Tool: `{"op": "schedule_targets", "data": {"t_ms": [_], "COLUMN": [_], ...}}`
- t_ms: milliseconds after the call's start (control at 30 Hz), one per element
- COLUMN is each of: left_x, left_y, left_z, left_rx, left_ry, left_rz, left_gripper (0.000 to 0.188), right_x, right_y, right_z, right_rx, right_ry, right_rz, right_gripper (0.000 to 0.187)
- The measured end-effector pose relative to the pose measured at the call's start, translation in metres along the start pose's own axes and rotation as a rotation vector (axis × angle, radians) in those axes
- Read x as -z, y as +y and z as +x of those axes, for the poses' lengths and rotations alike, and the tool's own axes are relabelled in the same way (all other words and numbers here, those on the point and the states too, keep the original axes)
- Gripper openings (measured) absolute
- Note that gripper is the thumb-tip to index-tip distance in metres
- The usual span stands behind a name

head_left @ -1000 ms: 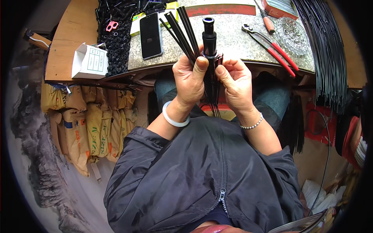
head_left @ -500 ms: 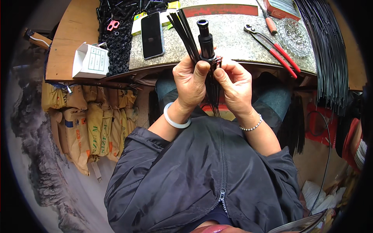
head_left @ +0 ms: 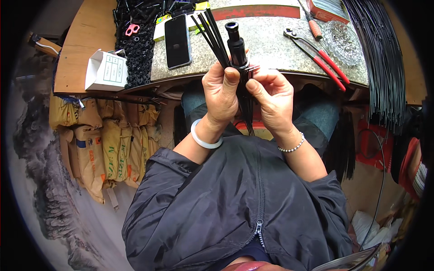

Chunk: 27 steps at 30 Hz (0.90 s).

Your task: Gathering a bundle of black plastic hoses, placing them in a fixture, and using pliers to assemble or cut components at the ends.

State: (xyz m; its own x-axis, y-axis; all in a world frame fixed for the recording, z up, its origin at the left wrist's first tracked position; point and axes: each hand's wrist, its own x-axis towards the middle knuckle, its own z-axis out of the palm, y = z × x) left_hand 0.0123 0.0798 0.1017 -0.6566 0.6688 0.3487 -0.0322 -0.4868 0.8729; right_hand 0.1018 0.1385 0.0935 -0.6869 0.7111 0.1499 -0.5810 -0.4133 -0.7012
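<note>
Upright in my left hand (head_left: pixel 220 95) stands a black tubular fitting (head_left: pixel 236 49) with a ringed top and a wider collar, much like an umbrella runner. The same hand also grips a bundle of thin black rods (head_left: pixel 211 38), which fan up to the left of the fitting and look like umbrella ribs. More dark rods (head_left: pixel 246 110) hang down between my palms. My right hand (head_left: pixel 274 95) is closed in a pinch at the fitting's collar, where thin rod ends (head_left: pixel 254 68) stick out. The exact grip of its fingertips is partly hidden.
Red-handled pliers (head_left: pixel 320 61), a glass dish (head_left: pixel 342 43) of small bits and a phone (head_left: pixel 177 41) lie on the stone-topped table. Left are a white box (head_left: pixel 106 70), pink scissors (head_left: pixel 132 30) and black parts (head_left: pixel 138 63). Long black rods (head_left: pixel 388 67) hang over the right edge.
The fitting has tipped slightly to the left, and the rods in my left hand have spread apart. My right thumb has shifted a little left, closer to the collar.
</note>
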Motion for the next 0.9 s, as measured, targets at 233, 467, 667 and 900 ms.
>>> {"op": "schedule_targets", "data": {"t_ms": [233,467,667,900], "left_x": [0.002,0.002,0.002,-0.001], "left_y": [0.004,0.003,0.003,0.003], "left_z": [-0.002,-0.002,-0.001,-0.001], "left_rx": [0.038,0.039,0.016,0.026], "left_ry": [-0.024,-0.061,-0.082,0.002], "left_rz": [-0.086,-0.098,-0.109,-0.079], "left_gripper": [0.049,0.046,0.047,0.047], "right_x": [0.0,0.006,0.017,0.002], "right_y": [0.002,-0.005,-0.006,-0.009], "right_z": [0.001,0.008,0.015,0.008], "right_rx": [-0.042,-0.237,-0.295,-0.152], "right_ry": [-0.028,-0.114,-0.203,-0.062], "right_rz": [0.032,0.147,0.118,-0.079], "right_gripper": [0.012,0.013,0.013,0.015]}}
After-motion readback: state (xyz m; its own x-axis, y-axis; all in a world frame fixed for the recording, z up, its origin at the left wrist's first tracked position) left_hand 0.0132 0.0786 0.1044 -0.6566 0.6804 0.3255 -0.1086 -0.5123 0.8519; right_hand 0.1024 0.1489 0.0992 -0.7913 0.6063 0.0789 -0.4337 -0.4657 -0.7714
